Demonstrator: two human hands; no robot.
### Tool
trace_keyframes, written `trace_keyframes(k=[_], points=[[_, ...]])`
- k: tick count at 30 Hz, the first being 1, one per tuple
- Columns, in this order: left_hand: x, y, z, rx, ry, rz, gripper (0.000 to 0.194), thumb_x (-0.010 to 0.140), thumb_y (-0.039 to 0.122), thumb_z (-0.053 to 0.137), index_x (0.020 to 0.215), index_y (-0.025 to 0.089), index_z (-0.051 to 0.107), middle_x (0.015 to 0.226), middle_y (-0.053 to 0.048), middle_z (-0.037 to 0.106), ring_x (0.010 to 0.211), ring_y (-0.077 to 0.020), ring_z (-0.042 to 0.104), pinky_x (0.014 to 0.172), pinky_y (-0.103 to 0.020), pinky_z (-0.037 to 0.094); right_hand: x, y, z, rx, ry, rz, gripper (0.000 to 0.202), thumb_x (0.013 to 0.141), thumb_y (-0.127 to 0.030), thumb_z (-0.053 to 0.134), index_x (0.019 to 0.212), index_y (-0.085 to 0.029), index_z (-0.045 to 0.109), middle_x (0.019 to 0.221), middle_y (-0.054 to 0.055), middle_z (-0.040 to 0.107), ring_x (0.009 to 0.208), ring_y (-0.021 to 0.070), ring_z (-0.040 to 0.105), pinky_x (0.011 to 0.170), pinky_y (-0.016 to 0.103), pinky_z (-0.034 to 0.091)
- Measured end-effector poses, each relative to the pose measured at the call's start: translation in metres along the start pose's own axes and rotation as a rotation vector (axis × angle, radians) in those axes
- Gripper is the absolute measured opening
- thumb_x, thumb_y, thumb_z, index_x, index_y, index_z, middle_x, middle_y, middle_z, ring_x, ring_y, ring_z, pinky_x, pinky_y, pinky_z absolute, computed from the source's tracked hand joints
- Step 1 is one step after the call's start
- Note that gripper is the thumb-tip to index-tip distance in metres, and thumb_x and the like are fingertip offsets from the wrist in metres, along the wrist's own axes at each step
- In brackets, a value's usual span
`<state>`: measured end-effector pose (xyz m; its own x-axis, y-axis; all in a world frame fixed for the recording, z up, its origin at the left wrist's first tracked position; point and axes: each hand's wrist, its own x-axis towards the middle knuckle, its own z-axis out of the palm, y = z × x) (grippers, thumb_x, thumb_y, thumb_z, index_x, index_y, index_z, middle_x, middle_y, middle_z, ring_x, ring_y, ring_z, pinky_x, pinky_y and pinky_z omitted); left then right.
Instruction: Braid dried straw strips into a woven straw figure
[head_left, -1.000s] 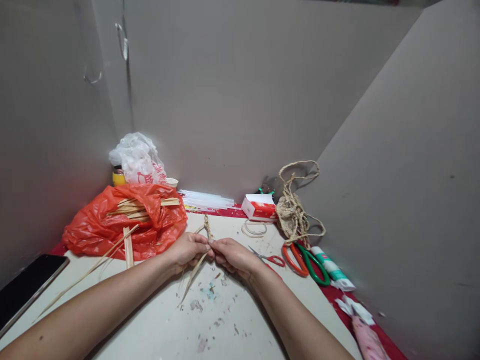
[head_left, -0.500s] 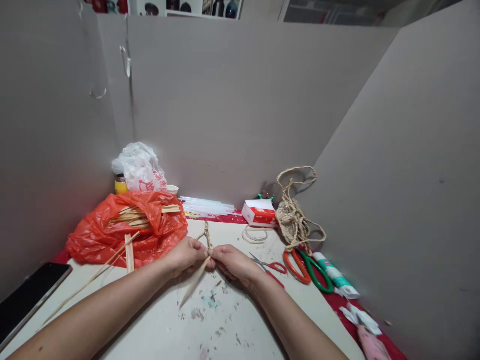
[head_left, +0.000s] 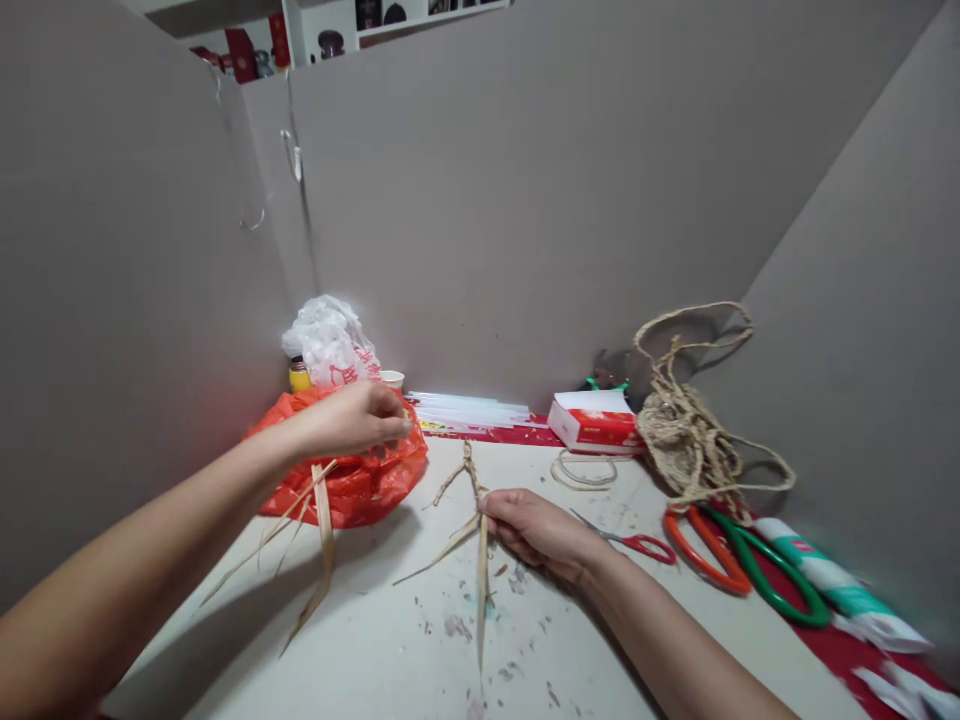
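Observation:
My right hand (head_left: 534,528) pinches a small twisted piece of dry straw (head_left: 470,468) near the middle of the white board. Two flat loose ends hang below its fingertips, and a short twisted branch sticks out to the left. My left hand (head_left: 367,418) is raised in front of the red plastic bag (head_left: 382,490), its fingers curled together; whether anything is between them is too small to tell. Long pale straw strips (head_left: 324,515) stick out of the bag onto the board below my left forearm.
Right of my right hand lie red-handled scissors (head_left: 649,547), a wire coil (head_left: 585,470), orange and green handles (head_left: 772,570), and a rope bundle (head_left: 686,440). A red-white box (head_left: 596,425) and white sticks (head_left: 469,411) line the back. Grey panels (head_left: 525,200) stand around.
My left hand has let go of the twisted straw and moved up and left to the red bag. My right hand still holds the straw. The camera view has shifted and tilted.

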<state>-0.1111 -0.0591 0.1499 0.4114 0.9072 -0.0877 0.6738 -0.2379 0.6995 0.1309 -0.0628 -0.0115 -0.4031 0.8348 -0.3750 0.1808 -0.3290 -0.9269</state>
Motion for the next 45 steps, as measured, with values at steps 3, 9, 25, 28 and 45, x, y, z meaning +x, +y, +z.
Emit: trace_keyframes(k=[3,9,25,28,45], points=[[-0.024,-0.03,-0.02,0.078,0.065,-0.101,0.023,0.073,0.035,0.058,0.064,0.014,0.061,0.055,0.0,0.057,0.05,-0.0103,0.05,0.049,-0.02,0.033,0.0,-0.001,-0.001,0.006,-0.018,0.004,0.025,0.077,-0.037,0.048,0.061,-0.017,0.045,0.04,-0.01,0.03,0.03,0.0024,0.017,0.03,0.017,0.01],[-0.04,-0.114,0.006,0.394,0.371,-0.256,0.022,0.067,0.037,0.062,0.062,0.016,0.057,0.056,0.001,0.055,0.052,-0.011,0.045,0.049,-0.021,0.024,0.0,-0.001,-0.001,0.023,-0.026,0.007,0.024,0.076,-0.036,0.048,0.061,-0.018,0.044,0.04,-0.01,0.029,0.03,0.0024,0.015,0.03,0.018,0.007],[-0.031,-0.051,0.071,-0.605,0.055,-0.133,0.027,0.068,0.037,0.062,0.081,0.015,0.054,0.063,0.0,0.059,0.05,-0.0094,0.051,0.05,-0.022,0.039,-0.002,-0.001,-0.004,0.075,-0.068,0.006,0.029,0.078,-0.042,0.051,0.064,-0.017,0.045,0.04,-0.01,0.03,0.03,0.0021,0.018,0.03,0.016,0.011],[-0.004,-0.045,0.112,-0.601,0.024,-0.115,0.023,0.068,0.035,0.06,0.07,0.014,0.055,0.055,0.003,0.053,0.045,-0.0076,0.046,0.047,-0.021,0.036,-0.002,0.0,-0.005,0.086,-0.084,-0.006,0.031,0.077,-0.044,0.053,0.065,-0.017,0.045,0.041,-0.011,0.03,0.03,0.0019,0.017,0.03,0.016,0.011],[0.042,-0.05,0.164,-0.917,-0.063,-0.367,0.021,0.062,0.003,0.06,0.061,0.016,0.043,0.039,0.002,0.054,0.031,-0.0076,0.046,0.035,-0.016,0.036,0.002,0.009,-0.007,0.145,-0.132,0.042,0.035,0.078,-0.048,0.055,0.067,-0.017,0.043,0.046,-0.01,0.025,0.037,0.0021,0.013,0.033,0.016,0.009]])
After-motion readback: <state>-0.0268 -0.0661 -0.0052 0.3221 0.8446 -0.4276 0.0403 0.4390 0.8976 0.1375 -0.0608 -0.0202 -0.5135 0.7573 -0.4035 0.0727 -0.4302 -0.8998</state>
